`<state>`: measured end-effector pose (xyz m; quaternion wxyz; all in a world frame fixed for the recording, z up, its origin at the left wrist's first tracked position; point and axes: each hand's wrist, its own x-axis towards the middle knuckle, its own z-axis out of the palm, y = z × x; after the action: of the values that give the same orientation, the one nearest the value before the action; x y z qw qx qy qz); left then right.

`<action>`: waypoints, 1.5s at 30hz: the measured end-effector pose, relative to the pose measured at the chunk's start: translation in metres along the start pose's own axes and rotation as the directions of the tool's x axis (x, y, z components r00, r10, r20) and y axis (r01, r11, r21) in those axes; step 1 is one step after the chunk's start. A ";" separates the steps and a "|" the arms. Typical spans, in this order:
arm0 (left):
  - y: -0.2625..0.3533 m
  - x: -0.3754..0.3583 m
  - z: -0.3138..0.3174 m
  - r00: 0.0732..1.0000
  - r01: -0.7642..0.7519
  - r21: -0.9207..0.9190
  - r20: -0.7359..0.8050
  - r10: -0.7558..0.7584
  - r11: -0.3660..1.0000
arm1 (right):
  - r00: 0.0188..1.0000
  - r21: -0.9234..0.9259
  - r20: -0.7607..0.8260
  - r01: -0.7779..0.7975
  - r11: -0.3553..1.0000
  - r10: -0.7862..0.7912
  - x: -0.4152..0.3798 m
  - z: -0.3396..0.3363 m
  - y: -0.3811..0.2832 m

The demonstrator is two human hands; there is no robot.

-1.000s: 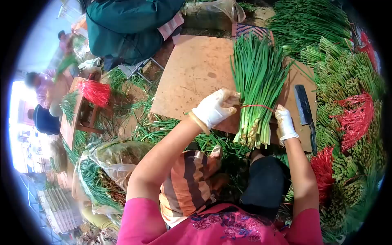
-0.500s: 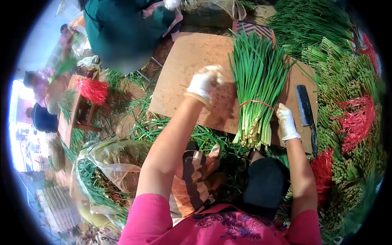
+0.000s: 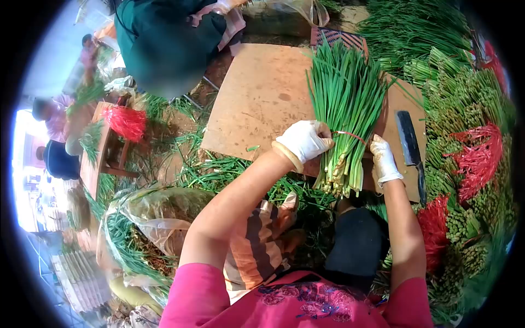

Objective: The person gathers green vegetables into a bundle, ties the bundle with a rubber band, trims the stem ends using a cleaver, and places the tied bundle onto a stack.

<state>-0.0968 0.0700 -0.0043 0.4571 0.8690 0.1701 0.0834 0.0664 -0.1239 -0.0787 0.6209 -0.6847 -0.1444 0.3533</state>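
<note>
A large bundle of chives [image 3: 350, 101] lies on a brown board [image 3: 251, 104], its green leaves pointing away from me and the pale cut ends toward me. A thin red tie [image 3: 350, 134] runs across it near the stems. My left hand [image 3: 306, 141], in a white glove, is closed against the bundle's left side, with its fingertips at the tie. On the right side, my gloved right hand [image 3: 385, 159] has its fingers pinched together at the tie's other end; the exact grip is partly hidden. A knife [image 3: 407, 139] with a dark blade lies to the right of that hand.
Stacked bundles of chives [image 3: 459, 109] fill the right side, with red ties [image 3: 478, 164] lying over them. Another person in a dark green garment [image 3: 164, 46] sits beyond the board. A plastic bag [image 3: 158, 213] of trimmings and a wooden bench [image 3: 90, 156] stand at left.
My left hand has come from above the board, down and right, onto the bundle's left side at the tie. My right hand has barely moved.
</note>
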 end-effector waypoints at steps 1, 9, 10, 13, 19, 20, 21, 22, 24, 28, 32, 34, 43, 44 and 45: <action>0.007 -0.002 0.000 0.996 0.071 -0.135 -0.049 -0.078 0.988 | 1.000 0.008 -0.002 -0.003 1.000 0.003 -0.003 0.001 -0.002; -0.079 -0.003 -0.103 0.755 -0.173 -0.644 -0.573 -0.320 0.745 | 0.998 0.084 0.042 -0.054 0.995 0.050 0.003 -0.006 0.006; -0.133 -0.009 -0.106 0.737 0.043 -0.180 -0.658 -0.153 0.983 | 0.997 0.072 0.054 -0.056 0.996 0.052 0.009 -0.009 0.013; -0.151 -0.023 -0.115 0.788 0.284 0.314 -0.614 -0.034 0.906 | 1.000 0.021 0.003 0.017 1.000 -0.017 -0.009 0.005 -0.013; 0.009 -0.036 -0.049 0.928 -0.222 0.081 -0.289 0.236 0.972 | 0.985 0.072 -0.093 0.151 0.986 -0.144 -0.012 0.013 -0.003; 0.031 -0.042 -0.043 0.936 -0.268 0.125 -0.203 0.289 0.955 | 0.995 0.190 -0.078 0.083 0.978 -0.069 -0.021 0.023 -0.022; 0.049 -0.047 -0.039 0.935 -0.316 0.167 -0.114 0.336 0.934 | 0.997 0.175 -0.016 0.082 0.981 -0.080 -0.022 0.023 -0.025; 0.062 -0.051 -0.039 0.950 -0.295 0.223 -0.040 0.311 0.929 | 0.995 0.162 0.047 0.082 0.983 -0.090 -0.019 0.024 -0.028; 0.061 -0.056 -0.031 0.950 -0.295 0.384 0.021 0.311 0.875 | 0.979 0.164 0.182 0.058 0.985 -0.088 -0.012 0.026 -0.031; 0.039 -0.058 -0.029 0.995 -0.091 0.389 0.059 0.074 0.917 | 0.975 0.206 0.175 0.099 0.974 -0.136 -0.009 0.040 -0.038; 0.015 -0.054 -0.025 0.984 0.149 0.000 0.099 -0.148 0.989 | 0.617 -0.601 0.180 0.686 0.411 -0.766 -0.028 0.060 -0.061; 0.008 -0.052 -0.018 0.923 0.382 -0.573 0.281 -0.264 0.726 | 0.391 -0.583 0.383 0.805 0.110 -0.837 -0.027 0.066 -0.073; 0.036 -0.071 -0.077 0.994 0.008 -0.985 -0.010 -0.106 0.172 | 0.394 -0.519 0.599 0.854 0.037 -0.697 -0.006 0.066 -0.069; 0.035 -0.089 -0.096 0.995 -0.059 -0.941 -0.084 -0.060 0.334 | 0.477 -0.536 0.548 0.831 0.149 -0.687 -0.007 0.069 -0.069; 0.030 -0.109 -0.118 0.989 -0.128 -0.865 -0.147 -0.002 0.485 | 0.489 -0.510 0.524 0.836 0.203 -0.697 -0.007 0.069 -0.067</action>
<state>-0.2274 0.1041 0.0891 0.8189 0.5160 0.1012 0.2301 0.0317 -0.0646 -0.0115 0.3749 -0.6656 -0.6445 -0.0318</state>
